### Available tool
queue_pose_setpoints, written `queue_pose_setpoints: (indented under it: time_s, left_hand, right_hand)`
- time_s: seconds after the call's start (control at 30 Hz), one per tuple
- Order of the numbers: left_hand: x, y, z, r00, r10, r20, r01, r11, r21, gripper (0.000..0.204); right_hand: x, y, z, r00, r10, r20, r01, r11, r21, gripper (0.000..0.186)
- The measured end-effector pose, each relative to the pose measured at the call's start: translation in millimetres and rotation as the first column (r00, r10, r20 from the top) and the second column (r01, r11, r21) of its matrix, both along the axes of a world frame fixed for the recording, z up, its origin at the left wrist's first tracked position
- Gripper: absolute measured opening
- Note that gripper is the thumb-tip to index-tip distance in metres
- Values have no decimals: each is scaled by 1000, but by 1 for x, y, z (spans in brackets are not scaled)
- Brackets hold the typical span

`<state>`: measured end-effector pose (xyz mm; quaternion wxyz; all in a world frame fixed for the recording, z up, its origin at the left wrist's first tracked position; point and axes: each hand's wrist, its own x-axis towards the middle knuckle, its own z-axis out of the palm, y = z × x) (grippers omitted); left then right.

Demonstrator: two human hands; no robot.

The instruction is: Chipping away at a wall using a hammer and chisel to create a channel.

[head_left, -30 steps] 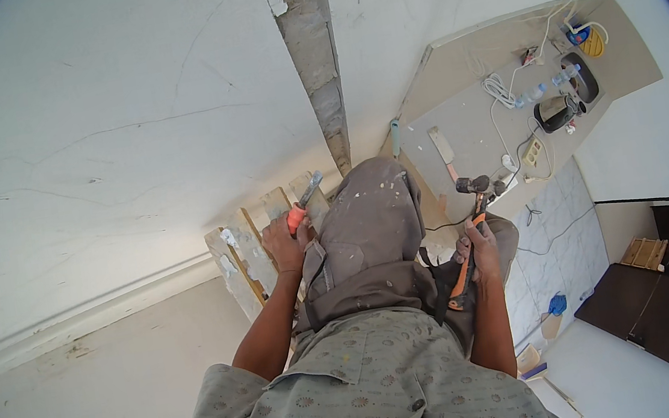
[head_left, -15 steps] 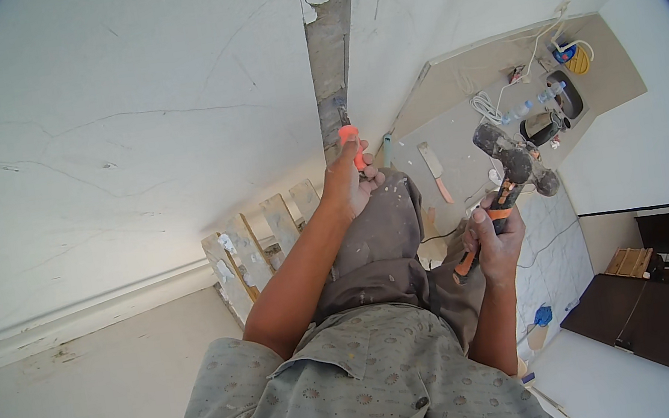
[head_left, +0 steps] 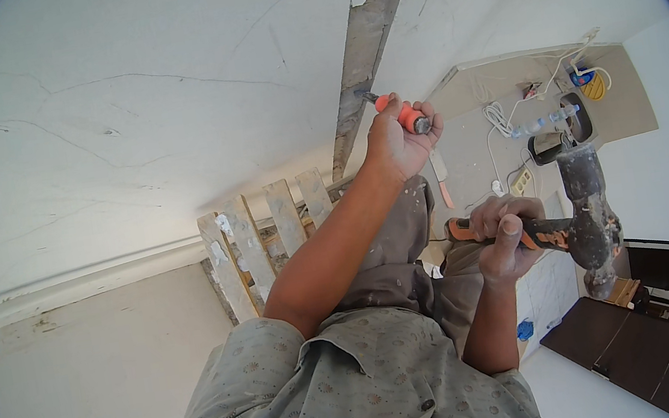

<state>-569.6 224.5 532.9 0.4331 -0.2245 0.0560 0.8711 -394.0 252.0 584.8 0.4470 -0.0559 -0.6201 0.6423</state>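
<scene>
My left hand (head_left: 399, 144) is wrapped round the orange-red handle of a chisel (head_left: 411, 116). The chisel's dark tip meets the grey strip (head_left: 368, 38) of bare masonry cut into the white wall, and its dark butt end points toward me. On the right, my right hand (head_left: 505, 237) grips the black and orange handle of a ball-peen hammer (head_left: 589, 210). Its dusty, scuffed head is held out to the right, apart from the chisel.
Wooden pallet slats (head_left: 286, 216) stand against the wall at left. A beige surface (head_left: 462, 138) beyond my hands holds a putty knife (head_left: 443, 180), clear bottles (head_left: 545, 122), white cable (head_left: 496, 117) and a power strip (head_left: 523, 181). Dark cabinets (head_left: 614, 344) lie at lower right.
The chisel has tilted, its butt now toward the lower right, with my left hand shifted right. The hammer has swung right and down, its handle now nearly level. The whole view has turned somewhat.
</scene>
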Motion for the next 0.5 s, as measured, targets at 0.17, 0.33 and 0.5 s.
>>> queue_pose_setpoints:
  time_s: [0.17, 0.33, 0.5]
  left_hand:
    - [-9, 17, 9, 994, 90, 56, -92, 995, 37, 16]
    - [-17, 24, 10, 992, 101, 82, -110, 987, 116, 20]
    - [-22, 27, 15, 981, 140, 135, -158, 979, 131, 23]
  right_hand:
    - [-32, 3, -25, 796, -88, 599, 84, 996, 35, 31]
    - [-18, 18, 22, 898, -14, 439, 67, 992, -106, 31]
    - [-49, 19, 24, 986, 38, -163, -34, 999, 30, 26]
